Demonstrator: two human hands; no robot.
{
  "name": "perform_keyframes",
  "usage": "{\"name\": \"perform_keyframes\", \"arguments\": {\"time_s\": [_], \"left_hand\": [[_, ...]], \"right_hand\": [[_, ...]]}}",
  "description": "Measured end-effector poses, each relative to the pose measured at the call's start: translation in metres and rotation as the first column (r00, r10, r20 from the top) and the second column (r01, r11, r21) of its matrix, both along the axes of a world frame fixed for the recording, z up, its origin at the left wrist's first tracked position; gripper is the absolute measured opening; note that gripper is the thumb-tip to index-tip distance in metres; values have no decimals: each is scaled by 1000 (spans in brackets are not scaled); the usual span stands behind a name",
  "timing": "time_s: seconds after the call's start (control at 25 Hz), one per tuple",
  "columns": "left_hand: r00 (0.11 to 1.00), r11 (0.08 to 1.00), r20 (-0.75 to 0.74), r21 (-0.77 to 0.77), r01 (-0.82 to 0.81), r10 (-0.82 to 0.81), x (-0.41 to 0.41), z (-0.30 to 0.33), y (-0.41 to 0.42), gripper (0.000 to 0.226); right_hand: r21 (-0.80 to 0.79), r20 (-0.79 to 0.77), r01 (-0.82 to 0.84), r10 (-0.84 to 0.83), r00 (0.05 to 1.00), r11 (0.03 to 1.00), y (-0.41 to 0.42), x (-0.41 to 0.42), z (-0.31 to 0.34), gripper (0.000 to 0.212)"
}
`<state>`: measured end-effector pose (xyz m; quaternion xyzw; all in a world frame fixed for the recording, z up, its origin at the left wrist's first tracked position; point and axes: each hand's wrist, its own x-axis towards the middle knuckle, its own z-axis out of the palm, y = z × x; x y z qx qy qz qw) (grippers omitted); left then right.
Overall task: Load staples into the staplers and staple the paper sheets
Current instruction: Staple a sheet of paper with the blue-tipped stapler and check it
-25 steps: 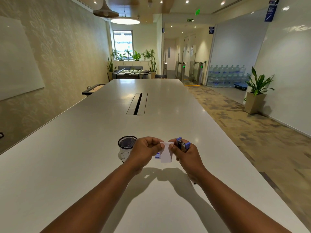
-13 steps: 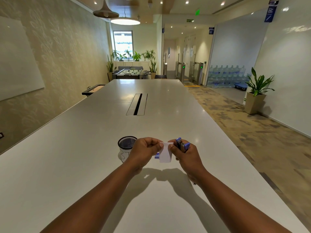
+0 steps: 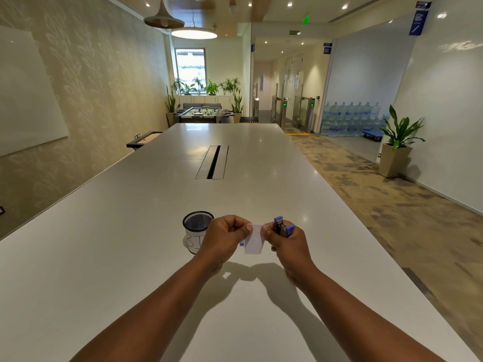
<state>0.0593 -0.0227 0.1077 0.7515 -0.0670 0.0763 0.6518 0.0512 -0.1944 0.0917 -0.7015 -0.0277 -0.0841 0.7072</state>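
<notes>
Left hand pinching a small paper slip, right hand gripping its other edge and a blue stapler, mesh cup on desk beside left hand

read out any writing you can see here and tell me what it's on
"EXIT": green sign by the ceiling, small but legible.
"3" then a partly hidden stroke: white label on the mesh cup.
Blue wall signs: too small to read.
Stapler, paper: no text visible.
</notes>
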Motion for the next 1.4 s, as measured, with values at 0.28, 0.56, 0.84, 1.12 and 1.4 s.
{"name": "perform_keyframes", "arguments": {"time_s": [0.28,0.56,0.84,1.12,1.4], "left_hand": [[1000,999,-5,-27,19,-19,-8,-1,-5,13],[999,997,-43,-69,-30,27,-9,7,-5,12],[994,994,-66,-56,-95,91,-8,5,-5,12],[998,998,-69,-67,6,-10,-10,2,-6,12],[994,991,-106,-129,-33,19,-8,0,-12,12]], "right_hand": [[-10,3,1,-1,1000,1000,6,-4,-3,31],[-131,84,2,9,996,991,6,-6,0,36],[-155,72,-25,37,997,988,8,-9,-1,21],[-53,27,-72,74,997,996,9,-8,4,24],[3,14,-31,31,999,1000,6,-9,0,36]]}}
